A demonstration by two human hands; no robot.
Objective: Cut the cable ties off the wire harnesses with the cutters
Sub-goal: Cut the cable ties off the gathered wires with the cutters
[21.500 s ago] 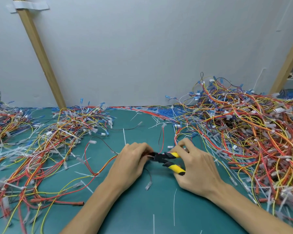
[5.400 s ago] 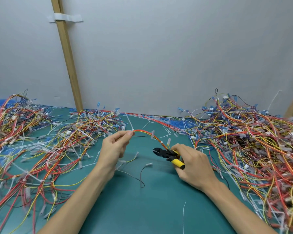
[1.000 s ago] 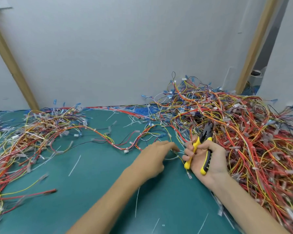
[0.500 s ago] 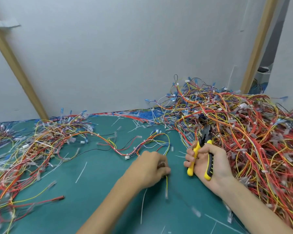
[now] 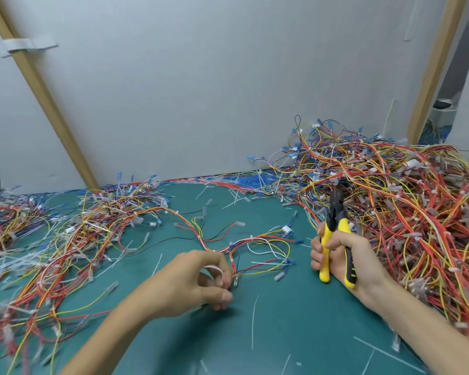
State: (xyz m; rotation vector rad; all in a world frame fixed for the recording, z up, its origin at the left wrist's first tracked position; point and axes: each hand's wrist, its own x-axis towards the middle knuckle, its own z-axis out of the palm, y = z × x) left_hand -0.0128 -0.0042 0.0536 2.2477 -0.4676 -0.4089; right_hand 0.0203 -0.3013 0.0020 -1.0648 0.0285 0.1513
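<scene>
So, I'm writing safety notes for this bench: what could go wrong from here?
The left hand pinches a thin harness; the cutters in the right hand could nick a wire or fingertip. The harness trails into the left pile, so pulling may snag.

Red, orange, yellow and blue wire harnesses (image 5: pixel 390 201) sprawl across a teal counter (image 5: pixel 282 320); the cutters (image 5: pixel 336 239) show yellow handles with black trim, beneath a pale grey wall (image 5: pixel 228 90) crossed by tan wooden battens (image 5: pixel 46 104).

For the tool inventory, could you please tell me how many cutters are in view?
1: the cutters, upright in the right hand beside the big wire pile; others could be buried.
</scene>
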